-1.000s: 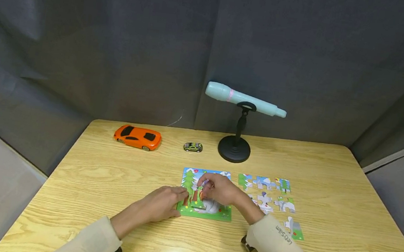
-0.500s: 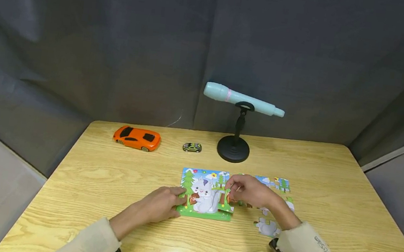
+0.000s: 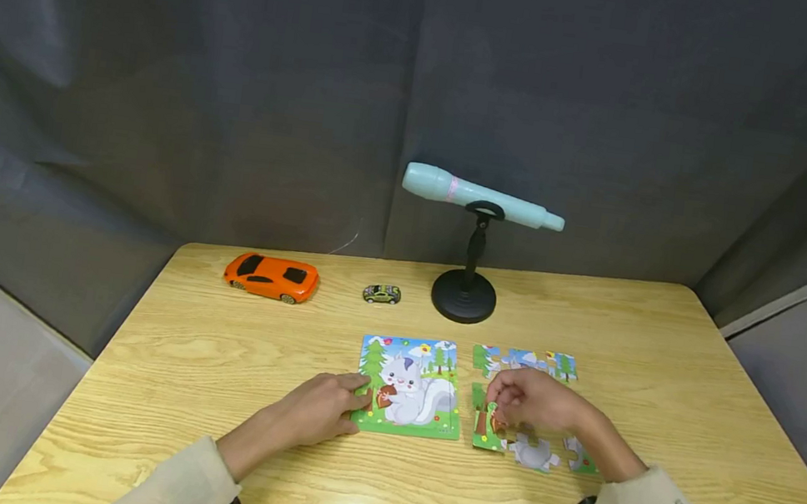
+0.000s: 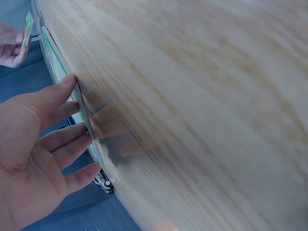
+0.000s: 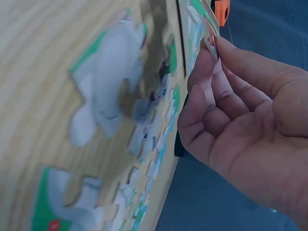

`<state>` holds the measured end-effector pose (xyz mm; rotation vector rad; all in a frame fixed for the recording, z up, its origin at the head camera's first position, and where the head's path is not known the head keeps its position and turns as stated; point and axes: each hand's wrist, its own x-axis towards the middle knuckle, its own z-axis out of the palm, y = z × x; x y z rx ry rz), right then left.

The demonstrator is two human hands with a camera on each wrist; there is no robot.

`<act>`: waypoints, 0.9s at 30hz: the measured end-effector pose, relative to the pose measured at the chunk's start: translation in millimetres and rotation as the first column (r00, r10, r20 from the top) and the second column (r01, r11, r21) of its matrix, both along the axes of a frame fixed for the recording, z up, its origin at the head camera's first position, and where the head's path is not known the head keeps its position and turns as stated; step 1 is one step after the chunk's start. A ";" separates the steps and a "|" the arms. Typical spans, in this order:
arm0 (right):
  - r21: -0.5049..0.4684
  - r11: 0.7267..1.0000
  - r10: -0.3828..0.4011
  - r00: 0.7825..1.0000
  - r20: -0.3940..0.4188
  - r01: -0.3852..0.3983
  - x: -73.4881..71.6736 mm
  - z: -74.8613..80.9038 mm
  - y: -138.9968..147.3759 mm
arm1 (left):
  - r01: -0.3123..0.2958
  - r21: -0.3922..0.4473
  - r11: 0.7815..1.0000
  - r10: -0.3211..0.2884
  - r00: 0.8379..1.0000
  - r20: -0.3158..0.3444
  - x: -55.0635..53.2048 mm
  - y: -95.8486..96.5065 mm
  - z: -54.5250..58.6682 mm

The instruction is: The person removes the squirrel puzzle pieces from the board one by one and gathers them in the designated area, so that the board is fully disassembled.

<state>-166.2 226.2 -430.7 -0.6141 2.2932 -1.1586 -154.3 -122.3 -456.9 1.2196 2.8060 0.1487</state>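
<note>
My left hand [image 3: 324, 406] rests at the left edge of a picture board [image 3: 423, 397] showing a squirrel with a nut. In the left wrist view its straight, spread fingers touch the board's edge. To the board's right, my right hand [image 3: 535, 398] pinches a puzzle piece [image 3: 489, 432] with a brown tree trunk on green. Thumb and fingertips hold this piece [image 5: 211, 48] near its edge in the right wrist view, over the table. Several loose puzzle pieces [image 3: 533, 453] lie around and under the right hand, which hides some of them.
Along the back of the table [image 3: 208, 363] stand an orange toy car [image 3: 272, 278], a small green patterned toy car [image 3: 381, 294] and a light blue microphone [image 3: 486, 198] on a black stand [image 3: 464, 296]. Dark curtain [image 3: 300, 105] hangs behind.
My right hand has carried the tree-trunk piece from over the picture board rightward and down to the loose pieces, uncovering the squirrel picture. The left hand has stayed at the board's edge.
</note>
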 end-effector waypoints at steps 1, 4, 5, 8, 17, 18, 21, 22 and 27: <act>0.003 1.000 0.000 1.000 0.003 0.000 0.9 -1.4 0.5 | 0.000 0.000 1.000 0.000 1.000 0.000 0.2 -0.7 0.1; 0.008 1.000 0.001 1.000 0.006 -0.001 3.1 -6.2 1.3 | -0.003 0.001 1.000 0.003 1.000 0.001 0.6 -2.4 0.4; 0.009 1.000 0.001 1.000 0.010 -0.001 3.5 -7.6 1.2 | -0.004 0.000 1.000 0.004 1.000 0.001 0.8 -2.9 0.5; 0.013 1.000 -0.008 1.000 0.014 0.007 4.2 -11.9 -0.7 | -0.007 -0.002 1.000 0.007 1.000 0.002 1.4 -3.8 0.9; 0.066 0.995 -0.077 0.997 -0.020 0.078 8.5 -17.3 -6.9 | -0.006 -0.011 1.000 0.006 1.000 -0.004 1.4 -1.0 0.8; 0.076 0.993 -0.084 0.996 -0.028 0.086 8.9 -17.3 -7.7 | -0.005 -0.016 1.000 0.005 1.000 -0.005 1.2 -0.4 1.2; 0.088 0.990 -0.106 0.994 -0.026 0.108 10.5 -17.4 -9.6 | 0.002 -0.027 1.000 -0.002 1.000 -0.007 0.3 1.2 1.9; 0.093 0.989 -0.112 0.993 -0.027 0.114 11.1 -17.2 -10.0 | 0.005 -0.030 1.000 -0.005 1.000 -0.007 0.1 1.7 1.8; 0.128 0.984 -0.117 0.990 -0.073 0.125 11.4 -12.5 -7.6 | 0.008 -0.007 1.000 -0.008 1.000 0.013 -0.6 2.3 2.0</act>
